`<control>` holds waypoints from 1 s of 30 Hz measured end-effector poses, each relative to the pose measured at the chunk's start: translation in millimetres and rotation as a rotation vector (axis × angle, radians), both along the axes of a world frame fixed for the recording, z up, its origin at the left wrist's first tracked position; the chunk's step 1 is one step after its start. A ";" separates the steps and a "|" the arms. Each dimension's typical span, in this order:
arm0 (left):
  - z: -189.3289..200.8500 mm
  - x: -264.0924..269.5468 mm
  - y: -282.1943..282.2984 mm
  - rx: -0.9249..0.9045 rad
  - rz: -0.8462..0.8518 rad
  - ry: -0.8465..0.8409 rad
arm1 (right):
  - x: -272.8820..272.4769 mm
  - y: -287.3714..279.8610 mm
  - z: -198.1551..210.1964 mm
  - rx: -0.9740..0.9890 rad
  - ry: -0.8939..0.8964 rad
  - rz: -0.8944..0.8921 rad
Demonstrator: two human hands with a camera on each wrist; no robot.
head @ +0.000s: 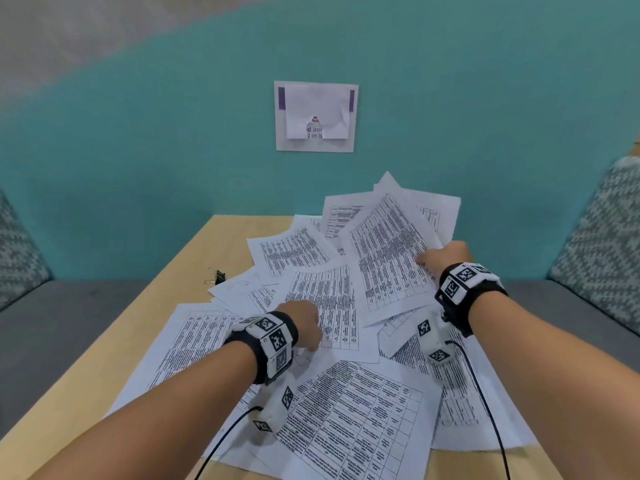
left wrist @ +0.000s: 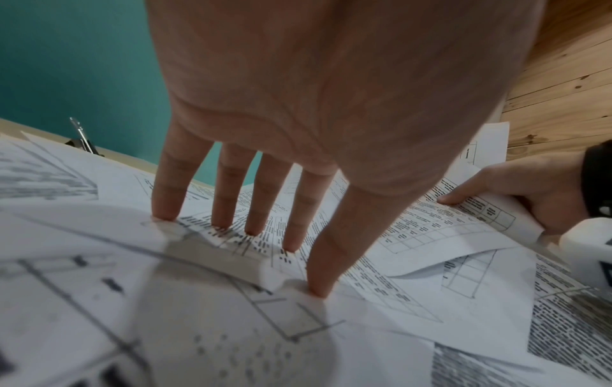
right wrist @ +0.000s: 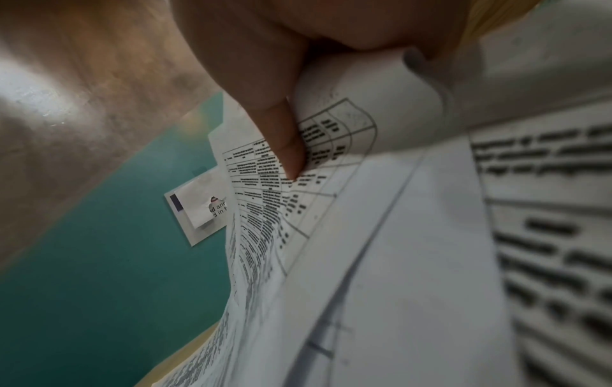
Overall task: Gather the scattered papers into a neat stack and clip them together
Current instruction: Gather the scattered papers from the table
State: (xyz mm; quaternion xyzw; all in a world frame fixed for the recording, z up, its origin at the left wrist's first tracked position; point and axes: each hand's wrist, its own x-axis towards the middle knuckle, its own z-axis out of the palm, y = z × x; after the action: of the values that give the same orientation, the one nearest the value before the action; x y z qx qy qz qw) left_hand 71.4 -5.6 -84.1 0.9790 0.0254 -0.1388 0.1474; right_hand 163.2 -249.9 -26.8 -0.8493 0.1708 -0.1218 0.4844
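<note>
Several printed sheets (head: 349, 410) lie scattered and overlapping across the wooden table (head: 180, 282). My left hand (head: 306, 323) presses straight, spread fingers (left wrist: 291, 230) down on the middle sheets (left wrist: 414, 235), the thumb tip against a raised paper edge. My right hand (head: 445, 259) pinches a fanned bunch of sheets (head: 388, 251) by its right edge at the far right, thumb (right wrist: 284, 146) on top, lifting it off the pile. The same right hand (left wrist: 529, 188) shows in the left wrist view, holding the curled sheets. A black binder clip (head: 216, 275) lies on bare table left of the papers.
A teal wall (head: 138, 150) stands right behind the table with a paper notice (head: 316, 116) stuck on it. Grey bench seats with patterned cushions (head: 602, 244) flank the table. Cables run from both wrist cameras over the near sheets.
</note>
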 end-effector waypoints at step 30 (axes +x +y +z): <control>-3.2 5.3 2.5 0.025 -0.049 -0.010 | 1.0 -40.3 70.6 0.550 -0.336 -0.401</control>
State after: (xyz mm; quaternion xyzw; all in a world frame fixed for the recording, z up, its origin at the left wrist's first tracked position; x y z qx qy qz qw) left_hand 76.8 -3.0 -87.3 0.9817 0.0023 -0.1370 0.1320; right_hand 164.2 -290.2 43.8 -0.6055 0.2779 -0.3015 0.6821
